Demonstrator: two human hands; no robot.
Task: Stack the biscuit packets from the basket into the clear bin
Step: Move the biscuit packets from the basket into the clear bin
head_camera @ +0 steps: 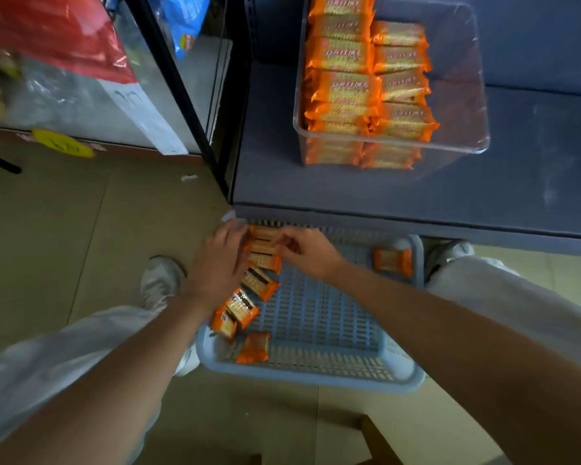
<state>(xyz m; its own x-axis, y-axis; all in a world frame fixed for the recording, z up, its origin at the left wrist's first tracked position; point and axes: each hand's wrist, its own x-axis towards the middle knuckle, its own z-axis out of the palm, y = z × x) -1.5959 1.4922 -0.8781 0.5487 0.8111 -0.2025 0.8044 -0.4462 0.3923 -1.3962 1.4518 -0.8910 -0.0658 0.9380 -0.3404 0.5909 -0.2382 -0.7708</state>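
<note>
A light blue slotted basket (319,374) sits on the floor between my feet. A row of orange biscuit packets (260,280) leans along its left side. One loose packet (392,261) lies at its far right and another (254,348) near its front. My left hand (220,263) grips the far end of the row from the left. My right hand (307,251) pinches the same packets from the right. The clear bin (463,95) stands on a grey shelf above, with two stacks of orange packets (346,85) in its left half.
The grey shelf (517,182) juts over the basket's far edge. A black-framed glass cabinet (195,112) with bagged goods stands to the left. My shoes (160,280) and light trousers flank the basket on a tan tiled floor. The bin's right half holds nothing.
</note>
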